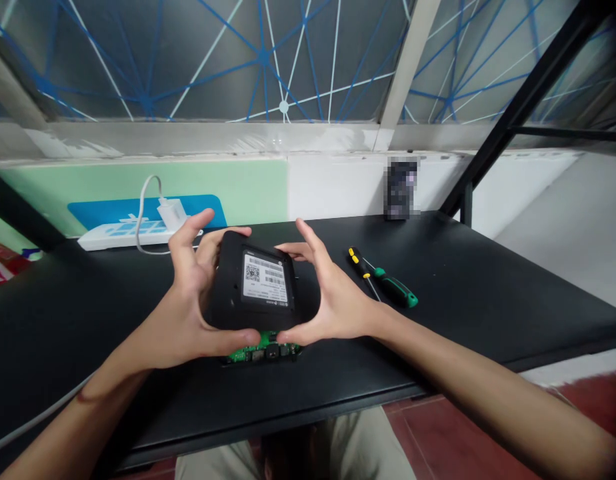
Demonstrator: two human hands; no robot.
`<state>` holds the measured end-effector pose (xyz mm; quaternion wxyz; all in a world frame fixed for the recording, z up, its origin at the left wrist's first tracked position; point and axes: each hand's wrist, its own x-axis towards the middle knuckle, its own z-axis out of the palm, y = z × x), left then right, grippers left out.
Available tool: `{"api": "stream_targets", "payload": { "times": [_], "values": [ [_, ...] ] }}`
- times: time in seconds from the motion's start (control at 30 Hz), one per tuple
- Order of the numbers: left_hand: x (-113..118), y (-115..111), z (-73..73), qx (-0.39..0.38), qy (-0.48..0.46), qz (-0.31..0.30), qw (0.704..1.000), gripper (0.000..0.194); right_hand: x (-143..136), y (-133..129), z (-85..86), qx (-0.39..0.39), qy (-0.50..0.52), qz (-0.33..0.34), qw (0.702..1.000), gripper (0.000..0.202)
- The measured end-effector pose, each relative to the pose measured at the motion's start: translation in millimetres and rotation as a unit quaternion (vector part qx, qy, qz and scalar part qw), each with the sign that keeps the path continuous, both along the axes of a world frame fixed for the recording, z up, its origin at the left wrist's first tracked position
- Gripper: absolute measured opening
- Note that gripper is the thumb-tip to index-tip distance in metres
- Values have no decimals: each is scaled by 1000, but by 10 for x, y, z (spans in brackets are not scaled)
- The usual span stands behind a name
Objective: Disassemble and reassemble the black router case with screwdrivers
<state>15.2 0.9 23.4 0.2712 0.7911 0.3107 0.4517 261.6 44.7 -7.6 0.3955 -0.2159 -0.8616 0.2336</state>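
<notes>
"How are they holding that black cover (pixel 264 279)?"

"Left hand (pixel 189 299) and right hand (pixel 333 301) are curving wide around opposite sides, thumbs at the near edge."

"And the green board (pixel 261 351)?"

"It's lying underneath, peeking out toward the wearer, over the table (pixel 468 280)."

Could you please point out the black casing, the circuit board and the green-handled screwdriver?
Black casing (pixel 265 277): head view, on its white label.
Circuit board (pixel 261 350): head view, on its exposed part.
Green-handled screwdriver (pixel 399 291): head view, on its handle.
</notes>
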Motion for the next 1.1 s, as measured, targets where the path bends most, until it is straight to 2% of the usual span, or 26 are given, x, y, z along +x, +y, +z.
{"api": "stream_targets", "payload": {
  "times": [0.17, 0.27, 0.4, 0.5, 0.6, 0.83, 1.1],
  "values": [
    [0, -7, 12, -26, -12, -2, 1000, 115, 36, 15, 23, -1, -5, -8, 1000, 150],
    [-71, 3, -9, -20, 12, -4, 1000, 114, 48, 11, 26, -1, -15, -13, 1000, 149],
    [-256, -20, -53, -1, 142, 32, 989, 112, 30, -22, 21, -13, -63, -9, 998, 150],
    [-360, -73, -70, -40, 232, 47, 971, 112, 4, -70, 35, -35, -117, -3, 992, 150],
    [-383, -121, -86, -90, 274, 47, 956, 107, -15, -123, 70, -53, -164, 1, 985, 147],
    [-351, -148, -159, -109, 314, 71, 941, 100, -14, -166, 122, -56, -230, -15, 972, 141],
    [-344, -149, -182, -136, 294, 61, 944, 96, 18, -175, 148, -54, -249, -35, 966, 141]
  ]
}}
